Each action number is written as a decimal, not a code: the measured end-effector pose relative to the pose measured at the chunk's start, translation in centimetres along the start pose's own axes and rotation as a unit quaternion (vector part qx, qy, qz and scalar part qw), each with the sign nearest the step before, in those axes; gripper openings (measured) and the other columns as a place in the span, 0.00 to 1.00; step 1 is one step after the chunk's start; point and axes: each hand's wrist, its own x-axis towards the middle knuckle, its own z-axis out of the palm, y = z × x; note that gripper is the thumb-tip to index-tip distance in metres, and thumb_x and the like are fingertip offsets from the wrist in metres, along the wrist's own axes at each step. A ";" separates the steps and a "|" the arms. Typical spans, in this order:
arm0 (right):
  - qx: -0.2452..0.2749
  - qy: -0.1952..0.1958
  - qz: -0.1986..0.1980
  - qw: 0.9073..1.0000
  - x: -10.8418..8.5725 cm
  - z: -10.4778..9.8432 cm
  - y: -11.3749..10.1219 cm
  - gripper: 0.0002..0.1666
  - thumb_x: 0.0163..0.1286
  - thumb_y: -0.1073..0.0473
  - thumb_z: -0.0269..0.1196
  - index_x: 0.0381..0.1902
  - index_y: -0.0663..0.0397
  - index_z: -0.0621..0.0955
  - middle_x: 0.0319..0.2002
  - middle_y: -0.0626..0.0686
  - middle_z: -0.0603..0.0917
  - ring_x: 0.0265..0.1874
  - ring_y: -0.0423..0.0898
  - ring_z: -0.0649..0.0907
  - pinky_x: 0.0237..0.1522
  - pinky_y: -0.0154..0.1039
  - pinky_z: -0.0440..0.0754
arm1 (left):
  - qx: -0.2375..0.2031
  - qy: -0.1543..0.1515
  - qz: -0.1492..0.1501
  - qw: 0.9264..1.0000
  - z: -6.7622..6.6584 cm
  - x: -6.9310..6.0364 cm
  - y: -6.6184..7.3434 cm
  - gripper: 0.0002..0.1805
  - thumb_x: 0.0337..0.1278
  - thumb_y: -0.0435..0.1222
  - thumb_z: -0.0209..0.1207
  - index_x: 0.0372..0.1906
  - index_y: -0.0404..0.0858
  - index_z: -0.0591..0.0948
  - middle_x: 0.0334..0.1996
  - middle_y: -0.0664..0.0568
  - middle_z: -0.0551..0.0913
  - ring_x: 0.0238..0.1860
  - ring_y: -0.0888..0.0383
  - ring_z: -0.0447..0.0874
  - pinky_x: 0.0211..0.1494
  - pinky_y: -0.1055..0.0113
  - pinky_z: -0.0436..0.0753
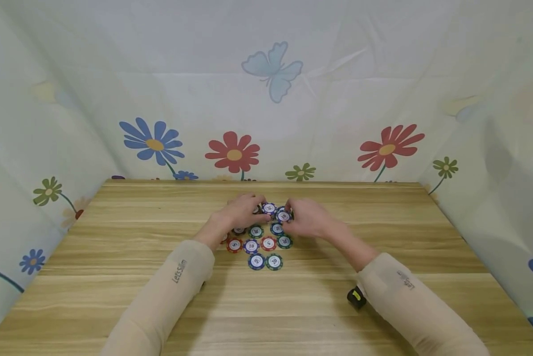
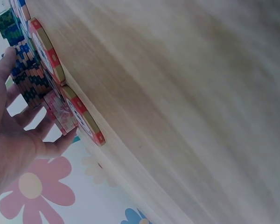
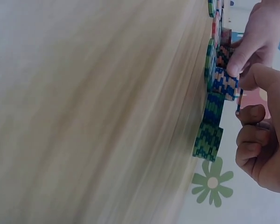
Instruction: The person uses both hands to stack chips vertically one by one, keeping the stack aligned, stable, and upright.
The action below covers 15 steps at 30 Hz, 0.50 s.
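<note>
Between my finger and thumb, the right hand (image 1: 308, 217) pinches a blue-rimmed poker chip (image 1: 283, 216) above the stacks. In the right wrist view a green chip stack (image 3: 208, 141) stands just below that hand. My left hand (image 1: 241, 212) is around the left side of the stacks, with spread fingers. Its thumb touches a blue chip stack (image 3: 225, 84) in the right wrist view. The left wrist view has a pinkish-red stack (image 2: 59, 112) beside its fingers. Flat chips, such as a red one (image 1: 268, 243) and a green one (image 1: 274, 261), lie nearer me.
A small black object with a yellow-green label (image 1: 356, 298) lies by the right forearm. The wooden table (image 1: 115, 222) meets a flower-printed cloth (image 1: 328, 118) at its back and sides.
</note>
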 end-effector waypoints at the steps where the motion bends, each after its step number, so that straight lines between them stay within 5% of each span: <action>1: -0.003 0.003 0.002 1.000 0.2 0.1 0.0 0.28 0.61 0.51 0.69 0.53 0.64 0.80 0.29 0.49 0.82 0.22 0.43 0.79 0.25 0.38 0.77 | 0.000 0.001 0.001 1.000 0.0 0.0 0.0 0.30 0.69 0.58 0.59 0.66 0.46 0.75 0.64 0.45 0.75 0.65 0.45 0.72 0.66 0.36 0.68; 15: -0.001 0.035 0.017 0.999 2.1 0.7 -0.6 0.25 0.65 0.51 0.70 0.52 0.64 0.81 0.29 0.50 0.83 0.21 0.42 0.80 0.24 0.37 0.78 | 0.005 0.007 0.009 1.000 0.0 0.0 -0.1 0.29 0.70 0.58 0.59 0.66 0.45 0.76 0.64 0.45 0.76 0.63 0.45 0.73 0.65 0.35 0.70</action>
